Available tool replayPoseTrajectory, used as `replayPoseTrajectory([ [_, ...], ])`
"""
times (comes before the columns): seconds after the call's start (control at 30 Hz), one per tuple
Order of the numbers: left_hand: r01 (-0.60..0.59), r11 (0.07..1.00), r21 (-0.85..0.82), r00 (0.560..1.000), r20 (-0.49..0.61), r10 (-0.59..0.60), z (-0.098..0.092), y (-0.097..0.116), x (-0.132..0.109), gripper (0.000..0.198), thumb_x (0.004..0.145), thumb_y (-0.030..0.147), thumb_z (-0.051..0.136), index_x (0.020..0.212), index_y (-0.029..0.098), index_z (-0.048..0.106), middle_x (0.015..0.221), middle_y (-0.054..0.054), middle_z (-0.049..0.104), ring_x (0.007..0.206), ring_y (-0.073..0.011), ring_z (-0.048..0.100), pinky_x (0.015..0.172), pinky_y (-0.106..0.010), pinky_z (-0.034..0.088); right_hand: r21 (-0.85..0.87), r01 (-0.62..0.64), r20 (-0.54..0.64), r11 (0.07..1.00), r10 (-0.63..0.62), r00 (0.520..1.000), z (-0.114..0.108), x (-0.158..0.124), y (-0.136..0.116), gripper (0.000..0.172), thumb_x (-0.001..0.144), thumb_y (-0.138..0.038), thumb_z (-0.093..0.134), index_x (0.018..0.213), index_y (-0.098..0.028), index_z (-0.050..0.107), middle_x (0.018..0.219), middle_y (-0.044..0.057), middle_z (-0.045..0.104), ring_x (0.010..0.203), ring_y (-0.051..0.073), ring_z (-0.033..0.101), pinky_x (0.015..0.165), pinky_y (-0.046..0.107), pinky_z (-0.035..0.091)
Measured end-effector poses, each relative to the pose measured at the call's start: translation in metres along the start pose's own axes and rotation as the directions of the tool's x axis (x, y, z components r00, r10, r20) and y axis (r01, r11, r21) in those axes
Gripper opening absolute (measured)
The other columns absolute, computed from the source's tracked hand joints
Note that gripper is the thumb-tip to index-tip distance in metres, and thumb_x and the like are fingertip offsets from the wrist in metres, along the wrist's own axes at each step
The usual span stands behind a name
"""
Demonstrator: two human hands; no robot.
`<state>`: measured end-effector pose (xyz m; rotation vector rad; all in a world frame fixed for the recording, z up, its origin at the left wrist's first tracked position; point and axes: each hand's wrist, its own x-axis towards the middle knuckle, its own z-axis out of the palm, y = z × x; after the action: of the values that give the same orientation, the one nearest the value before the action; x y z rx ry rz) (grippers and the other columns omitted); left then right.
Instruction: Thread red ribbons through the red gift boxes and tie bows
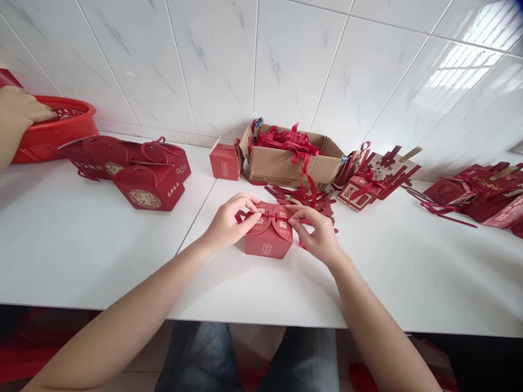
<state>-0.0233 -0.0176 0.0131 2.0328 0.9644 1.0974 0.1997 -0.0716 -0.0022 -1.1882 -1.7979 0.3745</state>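
Note:
A small red gift box [267, 245] with gold lettering stands upright on the white table in front of me. Its rounded top flaps are folded in, and a thin red ribbon [274, 216] runs across them. At the left of the lid, my left hand [229, 222] pinches the ribbon between thumb and finger. My right hand [316, 228] pinches the ribbon on the other side. Ribbon tails show beside the box at left and right. Behind my right hand lies a pile of flat red strips [324, 202], partly covered by the hand and box.
A cardboard carton [281, 166] full of red ribbons [286, 140] stands against the tiled wall. An open red box [225, 162] is beside it. Folded red boxes [153, 182] are at left, more boxes [362, 190] at right. Another person's hand [24, 106] reaches into a red basket [61, 128].

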Motion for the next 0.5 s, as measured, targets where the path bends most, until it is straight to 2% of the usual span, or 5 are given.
replayPoseTrajectory([
  [0.1,0.002,1.0,0.0,1.0,-0.003,-0.002,0.001,0.0,-0.001,0.011,0.08,0.03,0.061,0.074,0.021,0.058,0.109,-0.007,0.063,0.103,-0.0222,0.062,0.081,-0.035,0.052,-0.008,0.016,-0.002,1.0,-0.016,1.0,0.001,0.0,0.0,0.009,0.091,-0.029,0.053,0.085,-0.024,0.057,0.116,0.011,0.068,0.118,0.024,0.06,0.093,0.043,0.051],
  [0.2,-0.006,1.0,-0.003,1.0,-0.01,0.006,0.001,-0.001,-0.001,0.011,0.081,0.03,0.061,0.074,0.022,0.058,0.109,-0.007,0.063,0.105,-0.0223,0.061,0.084,-0.035,0.052,-0.017,0.022,0.0,1.0,-0.022,1.0,0.001,0.0,-0.002,0.01,0.092,-0.03,0.052,0.084,-0.023,0.055,0.126,0.012,0.063,0.124,0.025,0.055,0.097,0.045,0.048],
  [0.33,-0.021,1.0,-0.004,1.0,-0.014,0.021,0.003,-0.002,-0.002,0.01,0.081,0.029,0.06,0.076,0.021,0.057,0.109,-0.007,0.062,0.106,-0.0218,0.06,0.083,-0.034,0.052,0.08,0.007,0.081,0.997,-0.014,0.997,0.003,0.001,-0.008,0.013,0.092,-0.032,0.052,0.082,-0.023,0.051,0.134,0.013,0.057,0.133,0.025,0.047,0.105,0.045,0.041],
  [0.5,-0.039,0.999,-0.009,0.998,-0.053,0.038,0.007,0.001,-0.002,0.011,0.082,0.029,0.06,0.075,0.021,0.056,0.104,-0.007,0.061,0.104,-0.0208,0.06,0.079,-0.032,0.052,0.143,0.02,0.122,0.99,-0.038,0.992,0.009,0.001,-0.013,0.029,0.08,-0.037,0.069,0.078,-0.024,0.044,0.135,0.013,0.054,0.136,0.025,0.042,0.109,0.044,0.037],
])
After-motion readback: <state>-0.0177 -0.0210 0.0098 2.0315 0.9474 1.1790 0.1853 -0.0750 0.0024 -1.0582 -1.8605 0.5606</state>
